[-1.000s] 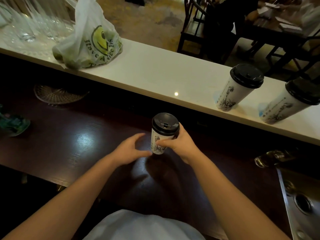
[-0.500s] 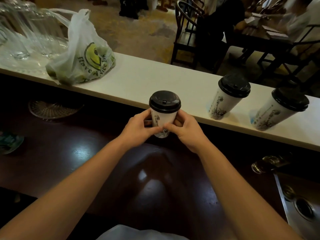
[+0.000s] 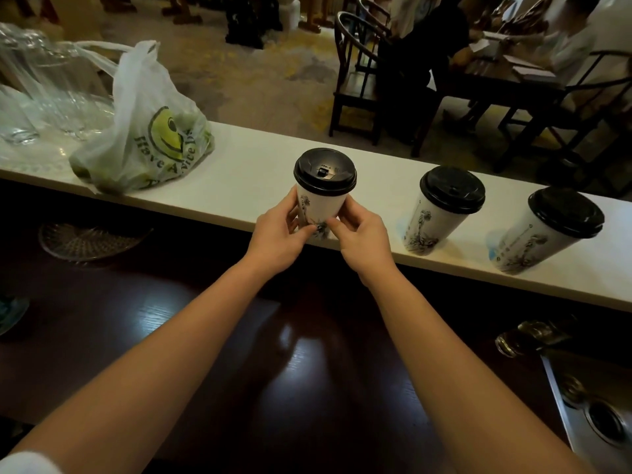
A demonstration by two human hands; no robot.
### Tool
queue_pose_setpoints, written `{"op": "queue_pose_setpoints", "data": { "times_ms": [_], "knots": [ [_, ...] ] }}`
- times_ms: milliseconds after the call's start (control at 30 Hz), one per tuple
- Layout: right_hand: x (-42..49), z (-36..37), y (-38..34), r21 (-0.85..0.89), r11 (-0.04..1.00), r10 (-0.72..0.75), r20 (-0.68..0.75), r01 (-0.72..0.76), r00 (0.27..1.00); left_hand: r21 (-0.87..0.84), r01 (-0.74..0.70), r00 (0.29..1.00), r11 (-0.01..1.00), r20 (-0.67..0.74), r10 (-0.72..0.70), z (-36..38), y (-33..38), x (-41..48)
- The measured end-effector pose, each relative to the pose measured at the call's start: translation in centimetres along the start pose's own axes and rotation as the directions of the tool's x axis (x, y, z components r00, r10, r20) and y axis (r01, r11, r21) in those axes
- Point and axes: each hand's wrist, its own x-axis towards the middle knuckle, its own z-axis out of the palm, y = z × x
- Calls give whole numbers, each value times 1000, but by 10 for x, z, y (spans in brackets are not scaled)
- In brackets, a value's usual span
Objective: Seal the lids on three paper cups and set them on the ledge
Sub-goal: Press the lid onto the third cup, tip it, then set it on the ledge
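On the far left of the pale ledge (image 3: 246, 172) stand clear glasses (image 3: 20, 128), then a plastic bag (image 3: 150, 142) with a smiley print. Below them a glass dish (image 3: 85, 239) lies on the dark worktop (image 3: 171, 319)

Next comes the left hand (image 3: 277, 237), its fingers (image 3: 290, 210) curled round the lower left side of the paper cup (image 3: 319, 208). The right hand (image 3: 362, 237) mirrors it on the other side, so both grip low on the wall. The cup is upright with its black lid (image 3: 325, 171) seated, its base at the near edge of the ledge. The hands hide whether it has touched down

The thin paper wall will likely dent under a hard squeeze, and a filled cup would be top-heavy, so a light, low, two-sided hold suits it

Further right, two more lidded cups (image 3: 434, 217) stand on the ledge, apart from each other. The bare stretch between the bag and the nearer cup gives ample room. The near edge is the hazard, so I would set the cup further in

A metal sink (image 3: 598, 422) sits at far right
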Motion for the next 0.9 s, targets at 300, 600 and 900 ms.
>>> {"op": "queue_pose_setpoints", "data": {
  "times_ms": [300, 600, 900],
  "knots": [
    [11, 1, 6, -18, 999, 32, -41, -32, 999, 12, 36, 999, 999, 7, -36, 6, -7, 16],
    [15, 1, 8, 25, 997, 70, -68, -68, 995, 18, 31, 998, 999, 55, -32, 3, -12, 23],
    [12, 6, 6, 24, 995, 96, -87, -94, 992, 10, 40, 998, 999, 55, -40, 5, -16, 22]
  ]
}}
